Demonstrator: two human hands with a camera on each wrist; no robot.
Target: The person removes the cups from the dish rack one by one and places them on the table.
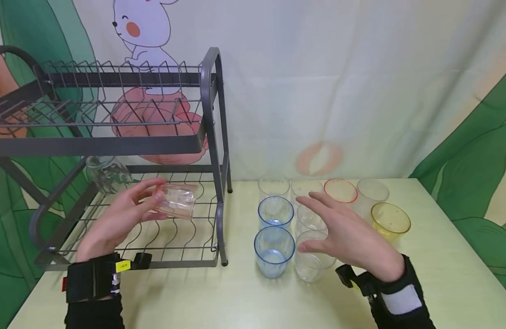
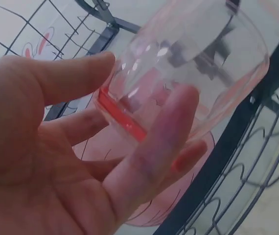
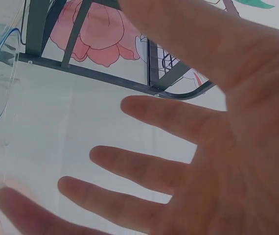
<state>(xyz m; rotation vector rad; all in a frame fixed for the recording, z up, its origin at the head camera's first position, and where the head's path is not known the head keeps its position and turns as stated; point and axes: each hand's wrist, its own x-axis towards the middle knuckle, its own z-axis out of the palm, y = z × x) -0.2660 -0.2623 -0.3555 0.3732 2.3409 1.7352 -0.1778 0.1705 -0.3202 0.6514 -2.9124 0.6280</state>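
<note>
My left hand [image 1: 127, 212] grips a clear pink-tinted glass [image 1: 178, 201] by its base end, tilted on its side over the lower tier of a dish rack [image 1: 154, 264]. In the left wrist view the thumb and fingers curl about the red-tinted base of the glass [image 2: 188, 68], with its mouth pointing away from the palm. My right hand [image 1: 347, 228] hovers over the group of glasses on the table, fingers spread, nothing held. Beneath and beside it stand clear glasses [image 1: 308, 267], two blue glasses [image 1: 274, 251], a red-rimmed glass [image 1: 340, 190] and a yellow glass [image 1: 390, 221].
Another clear glass [image 1: 109, 176] lies tilted at the back left of the rack's lower tier. The rack's upper tier [image 1: 96, 145] overhangs the lower one, with wire dividers. A printed curtain [image 1: 359, 91] hangs behind the pale table [image 1: 220, 297].
</note>
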